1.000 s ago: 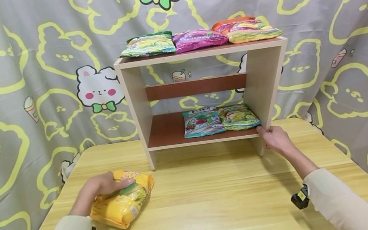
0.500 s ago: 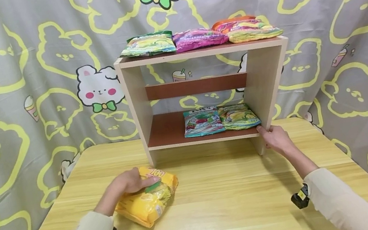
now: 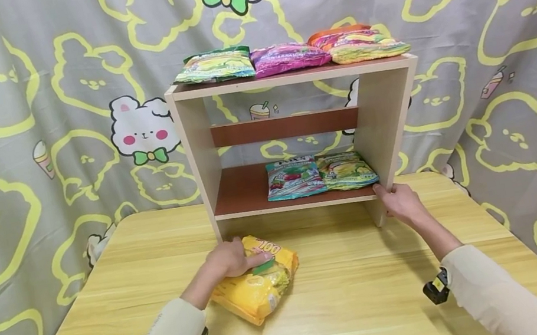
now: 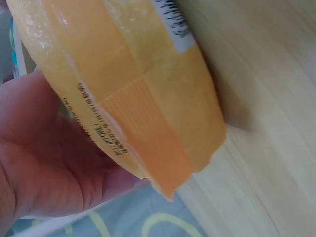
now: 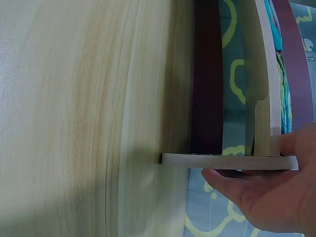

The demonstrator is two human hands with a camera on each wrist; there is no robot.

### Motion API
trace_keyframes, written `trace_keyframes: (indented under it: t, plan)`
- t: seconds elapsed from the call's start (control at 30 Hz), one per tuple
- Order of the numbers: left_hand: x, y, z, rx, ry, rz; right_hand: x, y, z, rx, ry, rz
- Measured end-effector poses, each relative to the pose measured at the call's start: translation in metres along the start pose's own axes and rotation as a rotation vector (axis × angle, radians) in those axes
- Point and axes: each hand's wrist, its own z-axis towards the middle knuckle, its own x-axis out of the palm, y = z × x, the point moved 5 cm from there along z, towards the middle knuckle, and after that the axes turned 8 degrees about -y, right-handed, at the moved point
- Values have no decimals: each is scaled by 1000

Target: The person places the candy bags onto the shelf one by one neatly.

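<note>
My left hand (image 3: 233, 259) grips a yellow candy bag (image 3: 259, 296) from its left side, the thumb lying across the printed face. The bag is tilted over the table in front of the shelf's left leg. In the left wrist view the bag's underside (image 4: 133, 84) fills much of the picture, the fingers partly hidden behind it. My right hand (image 3: 400, 201) holds the right side panel of a small wooden shelf (image 3: 297, 205) at the lower board's corner. The right wrist view shows thumb and fingers on either side of that panel (image 5: 227, 162).
A green bag (image 3: 215, 66), a purple bag (image 3: 288, 58) and an orange-red bag (image 3: 365, 44) lie on the shelf top. On the lower board, a teal bag (image 3: 294, 178) and a yellow-green bag (image 3: 347, 170) sit toward the right. A patterned curtain (image 3: 37, 202) hangs behind the table (image 3: 356, 296).
My left hand has carried the yellow candy bag rightward across the table, from the far left to below the shelf's left half. The right hand keeps its hold on the shelf.
</note>
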Motion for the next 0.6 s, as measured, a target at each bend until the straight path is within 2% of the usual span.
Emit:
trace_keyframes:
  t: [0.17,0.37,0.5,0.6]
  plan:
    - [8,-13,7,-8,-16,13,0,0,0,0,-9,-9]
    - [10,-16,10,1,-3,16,0,-1,-1,2,-5,-10]
    - [8,-14,11,14,29,-20,0,-1,0,-5,-3,-8]
    - [5,-10,11,36,79,-56,0,0,0,-8,-9,-13]
